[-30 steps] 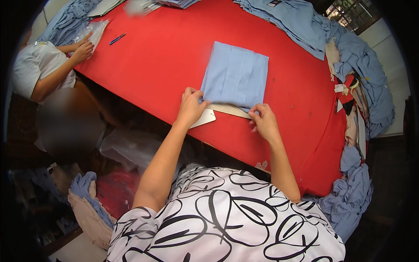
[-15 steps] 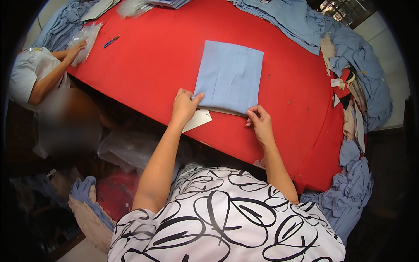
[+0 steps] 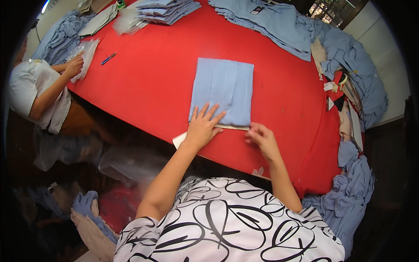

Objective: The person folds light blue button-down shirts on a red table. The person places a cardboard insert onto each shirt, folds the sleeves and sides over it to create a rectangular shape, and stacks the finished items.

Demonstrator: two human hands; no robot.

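A light blue garment (image 3: 223, 89), folded into a flat rectangle, lies before me on the red-covered table (image 3: 148, 74). A pale strip shows along its near edge. My left hand (image 3: 202, 129) rests flat on the garment's near left part, fingers spread. Beside the near right corner is my right hand (image 3: 263, 139); its fingers are bent and smeared by motion, so whether they pinch anything is unclear. Partly under my left wrist, a white card (image 3: 179, 139) sticks out at the table's near edge.
Folded blue garments (image 3: 168, 11) are stacked at the back, with more blue garments (image 3: 273, 26) spread at the far right. Crumpled cloth (image 3: 355, 65) lines the right side. A blue pen (image 3: 109, 58) lies at left, near a co-worker (image 3: 48, 87) handling clear plastic bags (image 3: 89, 54).
My left hand has gone from gripping the near left corner to lying spread on the cloth. My right hand has stayed by the right corner. The view has shifted slightly.
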